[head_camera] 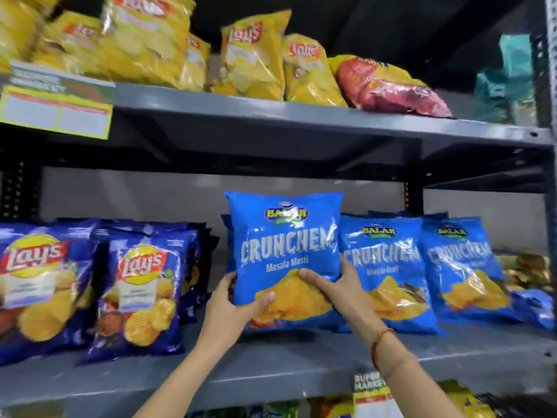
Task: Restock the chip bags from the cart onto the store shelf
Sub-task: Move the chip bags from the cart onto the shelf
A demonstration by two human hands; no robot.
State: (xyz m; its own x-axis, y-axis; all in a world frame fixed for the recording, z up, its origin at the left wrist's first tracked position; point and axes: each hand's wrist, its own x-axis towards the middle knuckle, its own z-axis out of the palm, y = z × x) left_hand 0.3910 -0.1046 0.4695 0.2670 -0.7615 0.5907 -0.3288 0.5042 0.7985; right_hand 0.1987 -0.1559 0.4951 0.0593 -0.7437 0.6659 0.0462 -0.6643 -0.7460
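**A:** So, where are the hands?

**B:** Both are on one blue bag (286, 257). The left hand (232, 309) cups its lower corner at 7 o'clock, thumb across the front. The right hand (334, 288) clasps the edge at 4 o'clock, fingers spread over the printed chips. Each is closed on the bag, neither free.

**A:** And the bag itself?

**B:** Upright, on the middle shelf (271, 366), its bottom at or just above the deck; I cannot tell if it rests yet. It stands in front of more blue bags, touching the next bag (388, 267) at 3 o'clock.

**A:** What could go wrong?

**B:** The bag is puffed and slick, I'd judge. Released before its base sits flat, it could tip forward off the front lip (241, 390). Pushed back too hard, it could crush the ones behind or knock the neighbour sideways. The right hand is wedged between two bags, so pulling it out could drag the neighbour along.

**A:** Room to move?

**B:** At 9 o'clock there's a narrow gap before the Lay's row (144, 297), enough for the left hand to slide away. Overhead, the upper shelf (301, 119) leaves clear space above the bag's top seam. Toward 6 o'clock, bare deck lies between the bag and the lip. At 3 o'clock it's packed tight through to the far bag (464, 267). The cart isn't in view.
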